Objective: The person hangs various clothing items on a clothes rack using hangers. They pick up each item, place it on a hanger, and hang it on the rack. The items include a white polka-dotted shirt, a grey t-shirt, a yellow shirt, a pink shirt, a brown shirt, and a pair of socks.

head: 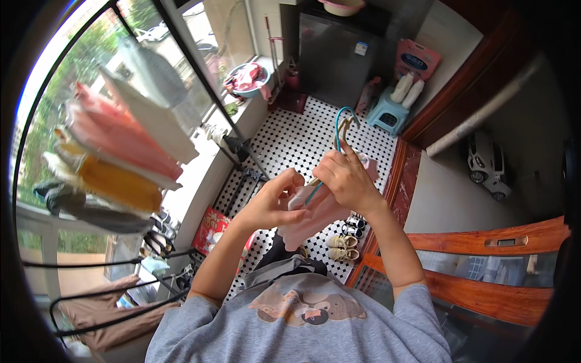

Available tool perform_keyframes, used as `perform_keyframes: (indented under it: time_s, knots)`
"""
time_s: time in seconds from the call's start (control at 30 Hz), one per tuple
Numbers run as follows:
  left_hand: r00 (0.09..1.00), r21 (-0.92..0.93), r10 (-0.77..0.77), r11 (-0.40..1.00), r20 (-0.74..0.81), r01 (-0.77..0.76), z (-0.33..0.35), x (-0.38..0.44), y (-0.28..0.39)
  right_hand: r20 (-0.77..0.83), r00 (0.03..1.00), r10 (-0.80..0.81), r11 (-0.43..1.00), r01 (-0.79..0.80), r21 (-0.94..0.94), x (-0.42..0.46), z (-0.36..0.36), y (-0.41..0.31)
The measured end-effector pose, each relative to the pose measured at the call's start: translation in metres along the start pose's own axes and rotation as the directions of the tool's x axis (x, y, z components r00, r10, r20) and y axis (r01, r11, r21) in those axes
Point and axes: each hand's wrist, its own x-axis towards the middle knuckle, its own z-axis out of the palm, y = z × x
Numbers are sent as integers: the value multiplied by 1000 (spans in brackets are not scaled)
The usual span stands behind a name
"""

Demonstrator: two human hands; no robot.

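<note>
In front of my chest, my left hand (278,202) pinches the edge of a pale pink garment (302,229) between thumb and fingers. My right hand (347,179) is closed around several hangers; the hook of a blue one (338,125) and tan hooks (347,131) stick up above the fist. The lower end of the blue hanger (313,194) reaches the garment's top beside my left hand. Cloth hangs below both hands, and how the hangers sit inside it is partly hidden.
Clothes (131,136) hang at the left by the window, near a black metal rack (100,263). A basin of laundry (247,79) sits on the sill. Beyond are a dark cabinet-like appliance (333,56) and a blue stool (388,111). Shoes (342,248) stand on the tiled floor, beside a wooden door (481,290).
</note>
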Motion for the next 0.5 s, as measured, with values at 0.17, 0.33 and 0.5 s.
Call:
perform_keyframes:
  time_s: [0.17,0.33,0.5]
  knots:
    - [983,-360,124,930,134,-68,-11,71,-27,49,994,95,990,-99,103,5,7,66]
    - [953,-139,282,954,109,-266,-30,140,-37,-77,949,306,950,-300,82,4,12,141]
    - [952,-9,304,953,39,-303,-24,206,-47,-124,885,448,890,-455,-34,2,16,180]
